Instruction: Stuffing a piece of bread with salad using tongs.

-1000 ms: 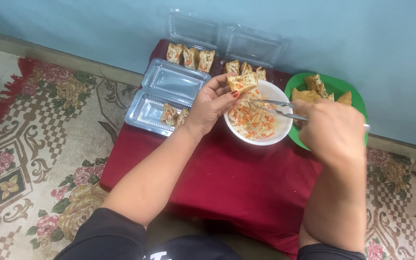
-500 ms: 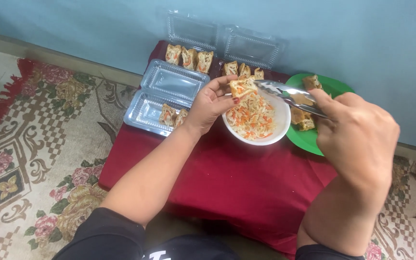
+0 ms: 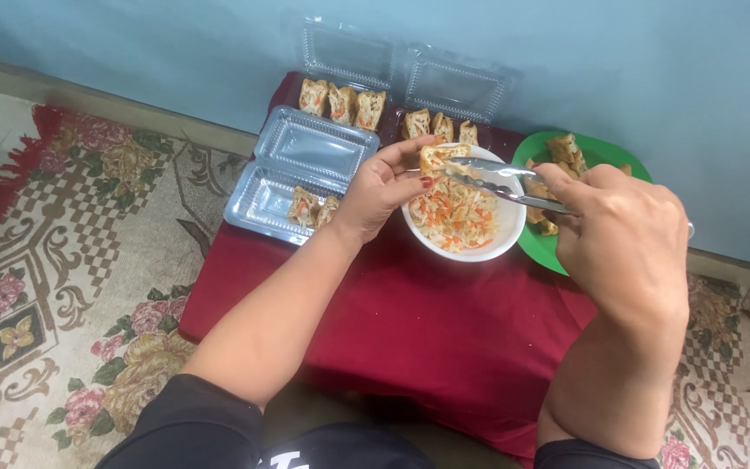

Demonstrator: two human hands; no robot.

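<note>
A golden-brown fried tofu pocket [image 3: 438,160], split open at the top, sits pinched between the thumb and fingertips of the left hand [image 3: 378,188], held just above the far rim of a round white bowl [image 3: 507,238] filled with shredded orange-and-white vegetable filling [image 3: 450,213]. The right hand [image 3: 623,233] is closed around a pair of metal tongs [image 3: 498,180], whose tips meet the pocket's open mouth. Behind the bowl, a round green plate [image 3: 533,247] holds more fried pieces. To the left, a clear plastic hinged container [image 3: 292,178] lies open with two stuffed pockets inside; two further clear containers [image 3: 397,82] at the back hold rows of them. Everything rests on a low table draped in dark red cloth [image 3: 410,330], standing on a patterned floral carpet [image 3: 71,260]
</note>
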